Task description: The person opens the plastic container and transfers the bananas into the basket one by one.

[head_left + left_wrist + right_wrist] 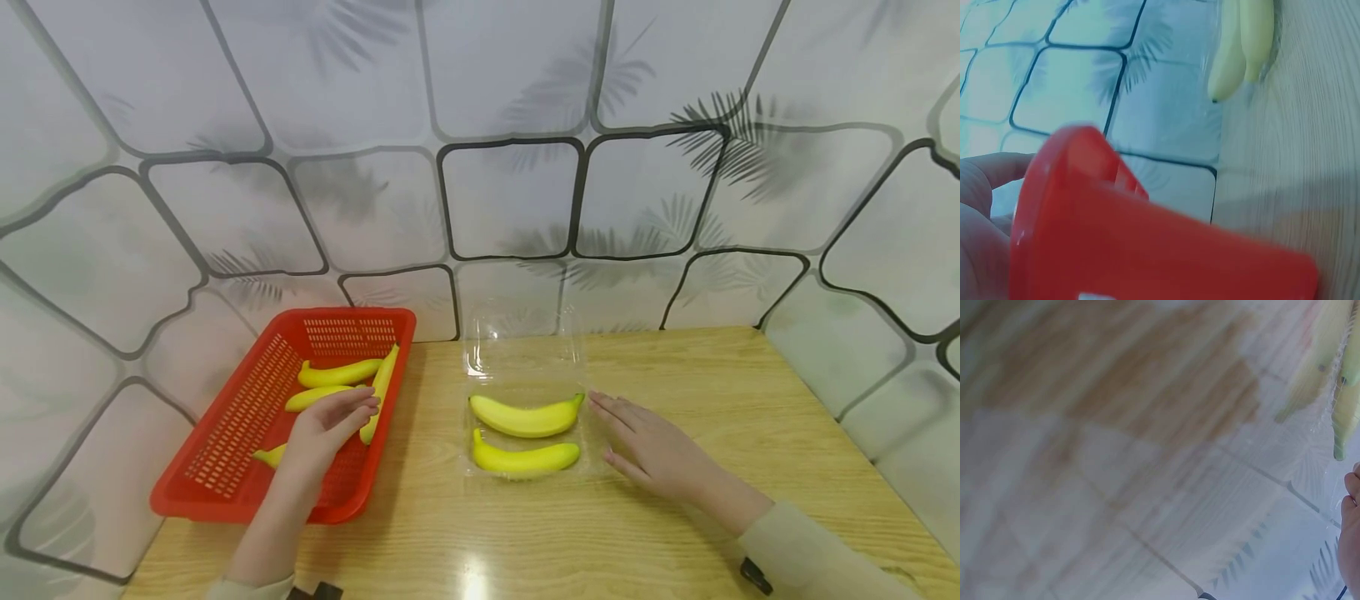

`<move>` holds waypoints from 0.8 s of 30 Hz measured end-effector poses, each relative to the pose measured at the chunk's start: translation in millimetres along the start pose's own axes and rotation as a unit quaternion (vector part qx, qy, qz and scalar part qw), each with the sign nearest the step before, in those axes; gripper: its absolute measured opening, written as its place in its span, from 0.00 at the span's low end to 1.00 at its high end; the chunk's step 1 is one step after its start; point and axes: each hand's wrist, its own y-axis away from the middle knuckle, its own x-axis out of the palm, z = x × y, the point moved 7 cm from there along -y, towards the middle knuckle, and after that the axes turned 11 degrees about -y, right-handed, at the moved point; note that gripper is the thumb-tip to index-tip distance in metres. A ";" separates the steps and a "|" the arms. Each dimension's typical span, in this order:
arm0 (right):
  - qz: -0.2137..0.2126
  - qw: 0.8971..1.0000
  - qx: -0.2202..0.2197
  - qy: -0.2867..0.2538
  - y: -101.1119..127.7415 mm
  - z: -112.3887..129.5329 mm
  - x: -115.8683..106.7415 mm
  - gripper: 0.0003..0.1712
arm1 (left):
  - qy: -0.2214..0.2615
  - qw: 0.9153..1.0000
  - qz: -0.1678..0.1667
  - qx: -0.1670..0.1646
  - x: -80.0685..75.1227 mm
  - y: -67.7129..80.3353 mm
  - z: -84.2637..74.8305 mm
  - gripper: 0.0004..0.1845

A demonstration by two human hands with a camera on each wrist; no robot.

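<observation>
My left hand [330, 421] is over the red plastic basket [281, 318], with fingers loosely bent and nothing seen between them and the thumb. Several yellow bananas lie in the basket, among them a banana [341, 374] at the back and another banana [384, 387] along the right wall. My right hand [656, 450], fingers extended, rests at the right edge of a clear plastic clamshell box [525, 357] with its lid raised. Inside the box lie two bananas one above the other, the upper banana [525, 417] and the lower banana [525, 458]. The basket wall partly hides my left hand in the left wrist view.
A wooden table [450, 533] carries the basket at left and the box in the middle. Behind it and on both sides stands a patterned wall covering [510, 200], close to the back of the box and basket.
</observation>
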 end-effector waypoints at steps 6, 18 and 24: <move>0.001 1.000 0.002 0.003 -0.4 0.7 -0.9 0.43 | 0.012 1.000 0.014 0.007 17.4 -0.6 -9.4 0.23; -0.008 1.000 -0.012 0.005 -1.7 3.0 -3.0 0.43 | 0.023 0.999 0.025 0.042 49.9 -2.9 -22.5 0.18; -0.007 1.000 -0.012 0.009 -0.6 2.2 -1.8 0.43 | 0.040 0.997 0.043 0.053 65.8 -4.9 -24.5 0.17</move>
